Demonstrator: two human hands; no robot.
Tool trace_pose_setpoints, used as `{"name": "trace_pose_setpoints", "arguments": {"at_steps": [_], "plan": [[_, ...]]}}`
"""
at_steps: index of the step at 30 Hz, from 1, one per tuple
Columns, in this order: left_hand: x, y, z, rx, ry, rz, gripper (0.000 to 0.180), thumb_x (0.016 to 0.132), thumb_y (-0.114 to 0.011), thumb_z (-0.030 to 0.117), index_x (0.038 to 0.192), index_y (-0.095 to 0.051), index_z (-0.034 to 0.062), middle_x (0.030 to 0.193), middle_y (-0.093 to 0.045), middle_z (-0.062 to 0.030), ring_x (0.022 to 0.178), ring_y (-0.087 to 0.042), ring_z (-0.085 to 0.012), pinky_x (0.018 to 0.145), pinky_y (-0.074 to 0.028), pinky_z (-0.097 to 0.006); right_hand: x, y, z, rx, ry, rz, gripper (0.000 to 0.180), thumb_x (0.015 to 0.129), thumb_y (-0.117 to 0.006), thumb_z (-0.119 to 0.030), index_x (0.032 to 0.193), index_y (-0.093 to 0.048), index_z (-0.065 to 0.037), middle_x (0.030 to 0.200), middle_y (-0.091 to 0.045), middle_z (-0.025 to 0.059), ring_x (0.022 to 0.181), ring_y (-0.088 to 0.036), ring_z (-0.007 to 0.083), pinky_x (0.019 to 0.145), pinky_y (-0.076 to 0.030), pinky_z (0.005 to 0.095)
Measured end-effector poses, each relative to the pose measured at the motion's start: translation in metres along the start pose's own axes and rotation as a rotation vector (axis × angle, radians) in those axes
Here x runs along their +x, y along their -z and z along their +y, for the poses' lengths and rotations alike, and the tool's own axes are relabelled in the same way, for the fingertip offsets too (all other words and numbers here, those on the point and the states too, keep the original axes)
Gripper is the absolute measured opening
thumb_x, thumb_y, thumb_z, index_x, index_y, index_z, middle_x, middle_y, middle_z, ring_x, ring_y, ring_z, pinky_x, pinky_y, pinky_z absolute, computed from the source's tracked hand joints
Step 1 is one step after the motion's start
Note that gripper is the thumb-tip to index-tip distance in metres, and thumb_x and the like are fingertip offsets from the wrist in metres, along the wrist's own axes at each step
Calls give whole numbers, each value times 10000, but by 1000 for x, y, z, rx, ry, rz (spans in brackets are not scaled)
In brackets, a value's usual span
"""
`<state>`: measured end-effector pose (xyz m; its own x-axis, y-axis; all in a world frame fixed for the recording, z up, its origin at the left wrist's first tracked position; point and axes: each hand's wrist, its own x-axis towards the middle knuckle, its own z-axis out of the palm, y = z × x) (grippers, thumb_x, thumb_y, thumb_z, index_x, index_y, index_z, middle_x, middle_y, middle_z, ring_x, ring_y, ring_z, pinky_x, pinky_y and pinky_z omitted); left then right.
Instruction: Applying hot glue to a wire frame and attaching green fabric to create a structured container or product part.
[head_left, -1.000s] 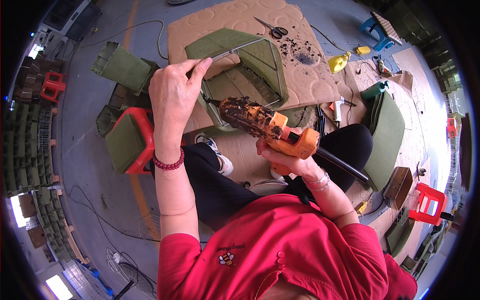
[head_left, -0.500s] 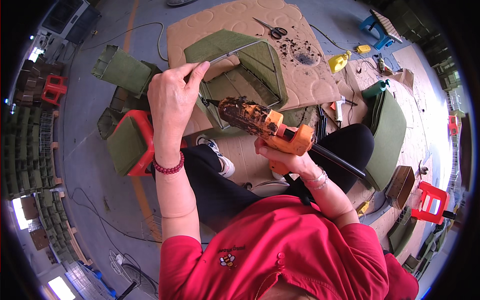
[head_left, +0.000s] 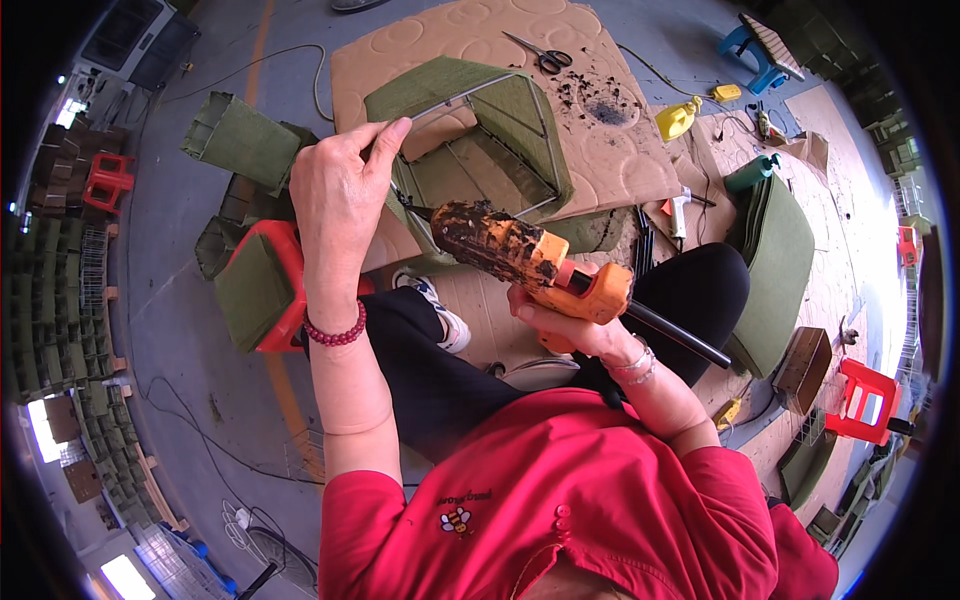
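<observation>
My right hand [head_left: 580,332] is wrapped round the grip of an orange glue gun [head_left: 500,245]. Dark residue crusts its front half, and a black glue stick [head_left: 680,335] juts from its back. The nozzle points left, at the near side of a six-sided green felt box [head_left: 430,88] with a thin metal wire frame [head_left: 467,99] round its opening. My left hand [head_left: 335,185] pinches the frame and felt rim at the left corner, just above the nozzle. It partly covers that corner, so whether the nozzle touches the felt I cannot tell.
Under the box lies a brown cardboard sheet [head_left: 640,165] with scissors [head_left: 550,58] and black scraps. To the right are a white glue gun [head_left: 679,215], a yellow bottle [head_left: 679,119], a green bottle [head_left: 750,173] and stacked green felt sheets [head_left: 785,270]. A red stool [head_left: 287,270] stands left.
Both hands have shifted slightly left, and the glue gun has moved a little left and down with my right hand. The felt box has shifted slightly left too. Both grips stay the same.
</observation>
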<state>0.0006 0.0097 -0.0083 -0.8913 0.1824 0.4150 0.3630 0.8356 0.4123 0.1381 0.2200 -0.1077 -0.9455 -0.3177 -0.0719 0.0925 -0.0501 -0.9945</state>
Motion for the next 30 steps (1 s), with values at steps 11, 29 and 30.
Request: {"name": "trace_pose_setpoints", "arguments": {"at_steps": [11,29,30], "plan": [[1,-1,-3,7,-14,16,389,934,-628,404,868,-748,39,583,-563,-194,573,-583,-383,563,-453,-419,-1,1,3,0,-107,9,89,871,-686,-86,934,-624,-87,858,-601,-30,812,-554,72,736,-454,253],[2,-1,-3,1,-5,15,397,931,-636,405,869,-741,26,571,-537,-193,557,-554,-382,554,-435,-417,-11,1,8,-29,-222,-39,50,901,-662,-100,930,-623,-106,866,-583,-52,825,-533,61,747,-443,252],[1,-3,-4,1,-6,14,397,931,-636,405,869,-741,26,571,-537,-193,557,-554,-382,554,-435,-417,-10,1,10,-29,-223,-38,50,901,-662,-100,930,-623,-106,866,-583,-52,825,-533,61,747,-443,252]]}}
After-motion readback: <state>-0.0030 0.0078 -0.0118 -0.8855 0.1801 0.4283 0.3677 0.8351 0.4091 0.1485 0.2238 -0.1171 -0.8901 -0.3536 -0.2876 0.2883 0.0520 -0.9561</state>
